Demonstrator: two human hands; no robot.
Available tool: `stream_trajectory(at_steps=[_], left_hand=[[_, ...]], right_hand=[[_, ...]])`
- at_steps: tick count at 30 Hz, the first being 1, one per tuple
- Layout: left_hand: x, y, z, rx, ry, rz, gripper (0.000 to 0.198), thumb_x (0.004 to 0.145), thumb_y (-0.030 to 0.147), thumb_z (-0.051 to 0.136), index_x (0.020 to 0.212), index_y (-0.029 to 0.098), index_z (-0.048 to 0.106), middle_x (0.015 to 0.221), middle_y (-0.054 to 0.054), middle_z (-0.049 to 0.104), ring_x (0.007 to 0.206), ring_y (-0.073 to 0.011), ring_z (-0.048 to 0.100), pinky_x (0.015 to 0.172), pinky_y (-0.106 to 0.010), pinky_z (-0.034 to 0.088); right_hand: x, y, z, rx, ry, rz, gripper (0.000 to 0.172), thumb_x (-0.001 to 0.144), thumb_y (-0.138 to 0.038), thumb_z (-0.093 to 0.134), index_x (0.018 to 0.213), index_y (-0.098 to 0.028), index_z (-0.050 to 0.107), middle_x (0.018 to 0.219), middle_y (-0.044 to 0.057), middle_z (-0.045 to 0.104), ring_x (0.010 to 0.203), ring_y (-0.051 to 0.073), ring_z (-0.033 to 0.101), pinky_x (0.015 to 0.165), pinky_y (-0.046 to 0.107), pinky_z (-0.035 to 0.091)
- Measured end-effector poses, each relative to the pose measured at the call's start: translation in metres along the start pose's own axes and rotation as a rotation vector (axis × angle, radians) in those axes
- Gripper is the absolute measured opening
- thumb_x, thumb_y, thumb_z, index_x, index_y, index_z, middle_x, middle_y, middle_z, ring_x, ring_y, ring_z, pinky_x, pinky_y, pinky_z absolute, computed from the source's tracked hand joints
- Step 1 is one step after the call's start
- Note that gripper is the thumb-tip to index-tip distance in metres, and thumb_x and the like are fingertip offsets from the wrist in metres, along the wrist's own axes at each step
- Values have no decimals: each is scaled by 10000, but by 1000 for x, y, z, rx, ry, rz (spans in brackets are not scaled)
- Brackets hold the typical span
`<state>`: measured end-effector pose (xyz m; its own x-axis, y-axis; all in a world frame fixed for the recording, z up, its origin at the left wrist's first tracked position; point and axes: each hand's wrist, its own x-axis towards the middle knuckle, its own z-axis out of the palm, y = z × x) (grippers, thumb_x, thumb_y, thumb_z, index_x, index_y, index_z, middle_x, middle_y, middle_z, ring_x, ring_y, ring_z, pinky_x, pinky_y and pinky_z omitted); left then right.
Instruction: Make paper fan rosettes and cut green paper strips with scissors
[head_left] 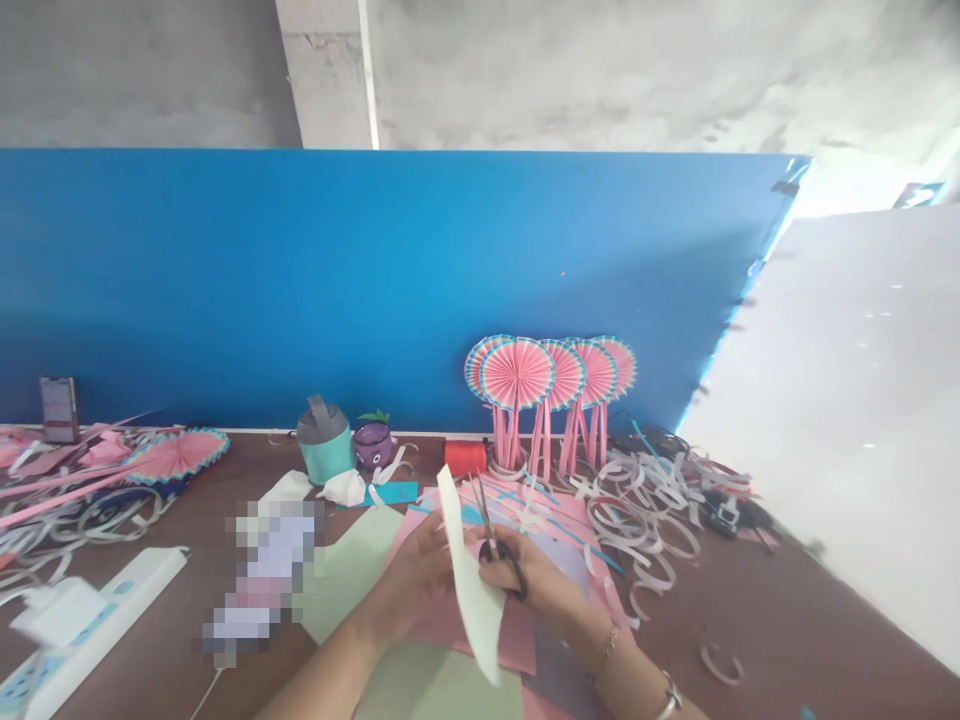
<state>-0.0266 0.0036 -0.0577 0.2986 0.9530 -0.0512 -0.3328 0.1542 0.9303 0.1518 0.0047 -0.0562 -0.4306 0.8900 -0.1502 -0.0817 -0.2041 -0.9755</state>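
A pale cream-green piece of paper (pixel 474 600) stands on edge, long and slightly curved, in front of my chest. My left hand (pixel 421 560) grips it from the left, its fingertips partly hidden behind the sheet. Black-handled scissors (pixel 484 505) are in my right hand (pixel 536 580), fingers around the handles and blades pointing up and away, slightly apart. The blades are right beside the paper; whether they touch it I cannot tell. Under both hands lie pink sheets (pixel 517 640) and green sheets (pixel 442 685) of paper, overlapping.
Several pink paper fans (pixel 517 375) stand against the blue partition (pixel 337 270). Curled paper strips (pixel 637 510) heap at right. A red spool (pixel 465 457), purple cup (pixel 373 445) and teal bottle (pixel 326 450) stand at the back. A power strip (pixel 142 590) lies left.
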Motion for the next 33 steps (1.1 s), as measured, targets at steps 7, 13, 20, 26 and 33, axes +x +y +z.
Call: stream_trajectory(at_steps=[7,13,20,26,33], left_hand=[[14,1,-16,31,277,22,328,597,420,736,706,170,554,495,84,426,383,-27,297,391,-168,184],[13,7,-17,168,420,105,339,634,469,688,690,181,518,469,95,426,355,-28,266,379,-172,174],[11,7,-14,212,409,151,322,676,477,664,703,177,551,548,48,544,441,-72,419,443,-187,297],[12,6,-20,217,434,169,321,691,484,655,699,169,590,582,28,588,507,-104,499,504,-205,360],[14,7,-28,102,469,170,368,672,486,671,803,145,629,723,-43,672,643,-179,609,599,-266,444]], right_hand=[[1,-2,-1,63,209,-68,318,678,-439,628,899,-213,594,739,19,557,627,145,485,534,240,363],[-2,-12,-2,5,246,-117,352,653,-352,659,950,-207,537,667,-27,502,589,117,446,523,223,319],[-4,-13,6,-61,238,-118,285,591,-176,556,873,-181,511,514,-102,314,476,67,253,467,221,170],[-2,-12,1,-84,222,-127,285,609,-216,573,883,-182,500,488,-107,313,464,69,251,470,222,180],[-4,-16,0,-222,154,-69,204,631,-304,598,808,-214,549,515,-73,354,484,94,303,478,231,239]])
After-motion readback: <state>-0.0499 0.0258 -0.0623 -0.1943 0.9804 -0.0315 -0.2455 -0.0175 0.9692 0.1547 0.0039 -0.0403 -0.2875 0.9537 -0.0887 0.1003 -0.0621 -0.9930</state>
